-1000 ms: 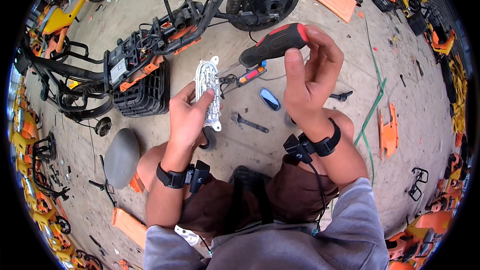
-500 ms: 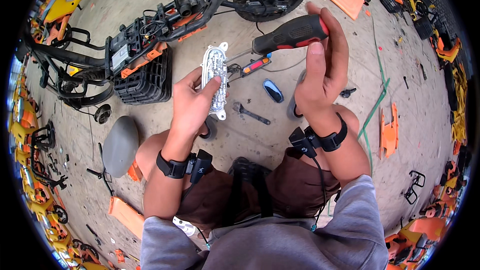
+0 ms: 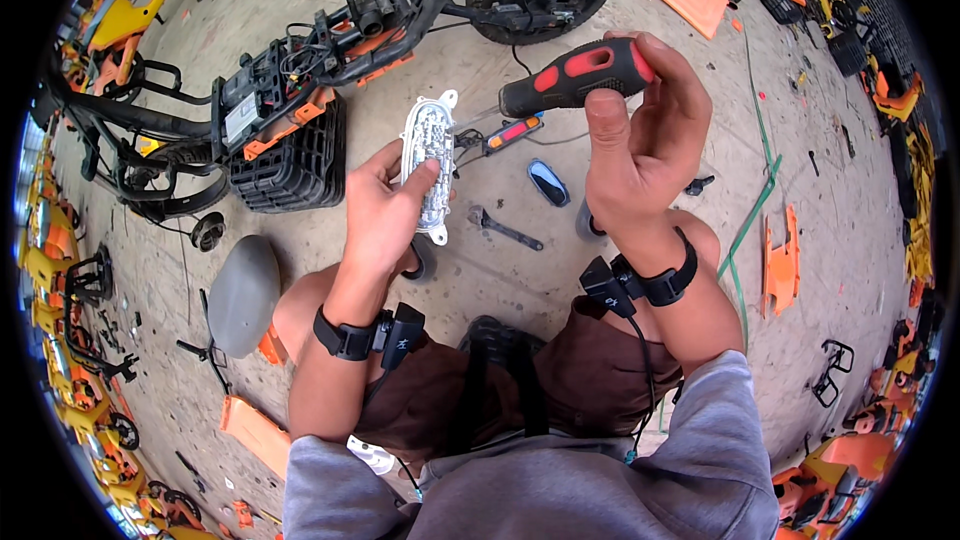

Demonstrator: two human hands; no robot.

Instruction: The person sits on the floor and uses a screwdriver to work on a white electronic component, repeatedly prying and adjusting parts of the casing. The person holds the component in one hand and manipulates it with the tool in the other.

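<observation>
My left hand (image 3: 385,198) is closed round an oval light unit (image 3: 432,136), thumb on its face. The unit has a pale rim with a tab at each end and a silvery, clear inner face. In my right hand (image 3: 645,145) is a large screwdriver (image 3: 575,78) with a black and red handle, gripped between thumb and fingers at its butt end. Its shaft points left, and its tip is at the upper right edge of the light unit; whether it touches is too small to tell.
Below on the floor lie an adjustable wrench (image 3: 507,229), a blue-rimmed oval piece (image 3: 547,183) and a red-and-yellow light (image 3: 513,134). A stripped scooter frame (image 3: 330,65) with a black crate (image 3: 290,162) stands ahead left. A grey seat (image 3: 244,296) sits by my left knee; orange panels lie around.
The screwdriver handle has rolled in my right hand, so a red part with a hole now faces up. My right fingers have shifted round its end. The left hand stays nearly still.
</observation>
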